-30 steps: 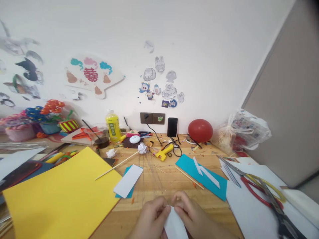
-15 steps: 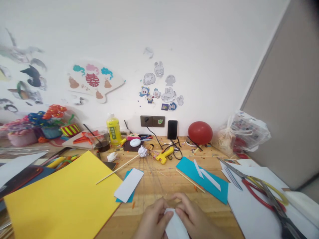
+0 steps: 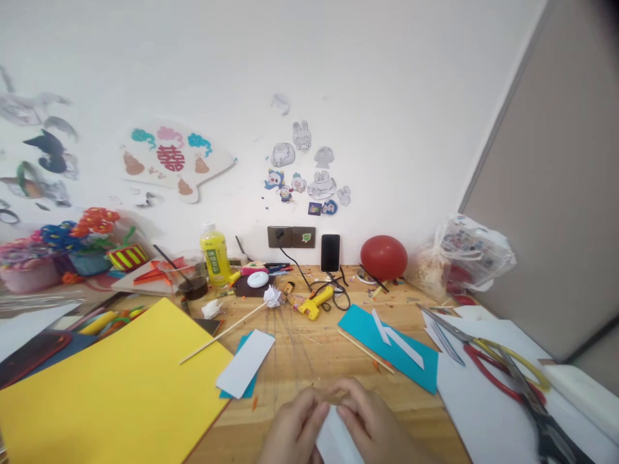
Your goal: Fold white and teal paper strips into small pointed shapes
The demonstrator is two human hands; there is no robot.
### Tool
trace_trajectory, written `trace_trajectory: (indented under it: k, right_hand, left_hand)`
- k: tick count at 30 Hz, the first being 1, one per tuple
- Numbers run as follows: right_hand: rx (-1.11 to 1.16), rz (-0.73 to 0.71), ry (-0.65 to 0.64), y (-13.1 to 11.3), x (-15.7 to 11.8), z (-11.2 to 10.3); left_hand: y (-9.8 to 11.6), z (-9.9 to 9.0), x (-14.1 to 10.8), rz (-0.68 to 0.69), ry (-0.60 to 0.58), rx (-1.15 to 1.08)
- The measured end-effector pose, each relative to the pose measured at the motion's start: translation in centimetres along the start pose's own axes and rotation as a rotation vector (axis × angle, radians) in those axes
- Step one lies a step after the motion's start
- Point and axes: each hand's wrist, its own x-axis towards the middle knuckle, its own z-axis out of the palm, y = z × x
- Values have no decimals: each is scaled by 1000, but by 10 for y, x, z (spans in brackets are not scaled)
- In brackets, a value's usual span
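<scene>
At the lower middle, my left hand (image 3: 296, 426) and my right hand (image 3: 363, 419) pinch the top end of a piece of white paper (image 3: 336, 441) between thumbs and fingers. Its lower part runs out of the picture. Left of my hands, a white paper strip (image 3: 246, 362) lies over a piece of blue paper (image 3: 251, 386). A thin wooden stick (image 3: 220, 336) with a crumpled white paper flower (image 3: 272, 296) at its tip rests partly on a yellow sheet (image 3: 120, 386). To the right, narrow white strips (image 3: 405, 347) lie on a blue sheet (image 3: 360, 325).
A yellow glue gun (image 3: 314, 304) with a black cord lies behind my hands. Scissors (image 3: 512, 374) lie on white paper (image 3: 464, 406) at the right. Along the wall stand a yellow drink bottle (image 3: 215, 254), a plastic cup of dark liquid (image 3: 193, 283), a phone (image 3: 330, 252) and a red balloon (image 3: 383, 257).
The view has shifted slightly, so the table things sit a little further left. My hands keep hold of the white paper, and my thumbs have moved up closer to its top end.
</scene>
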Motion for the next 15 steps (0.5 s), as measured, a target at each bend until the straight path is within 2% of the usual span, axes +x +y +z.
trace_trajectory:
  k: [4, 6, 8, 11, 12, 15]
  right_hand:
    - [60, 59, 181, 13, 0, 6]
    - [41, 36, 195, 13, 0, 4]
    - [-50, -98, 149, 9, 0, -2]
    - [-247, -425, 5, -1, 2, -10]
    - [-293, -490, -27, -4, 3, -12]
    - [-367, -505, -58, -7, 3, -12]
  left_hand:
    - [-3, 6, -2, -36, -88, -94]
    - [-3, 6, -2, -16, -52, -64]
    - [-4, 3, 0, 3, 32, -69]
    - [-6, -5, 5, -30, 135, -218]
    - [-6, -7, 7, -43, 161, -270]
    - [-4, -11, 11, -97, 199, -375]
